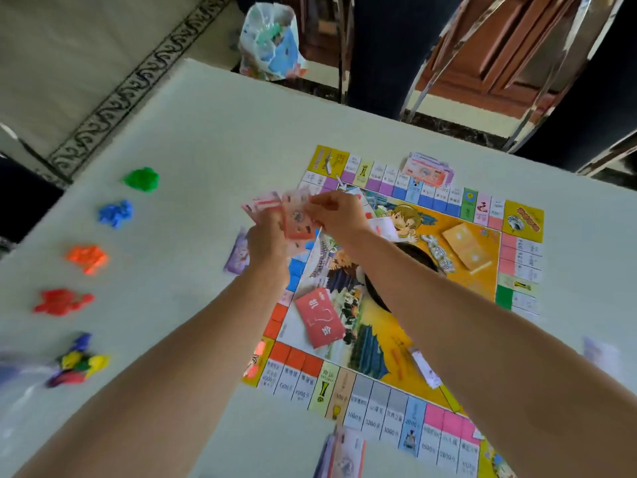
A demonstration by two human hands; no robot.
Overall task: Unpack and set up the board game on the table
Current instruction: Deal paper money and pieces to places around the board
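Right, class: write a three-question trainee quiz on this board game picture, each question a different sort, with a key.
1. True or false: the left hand and the right hand both hold pink banknotes.
2. Multiple choice: the pile of pieces farthest from the person is A red, B green, C orange.
3. Fill in: the red card deck lies on the ____.
Key: 1 true; 2 B; 3 board.
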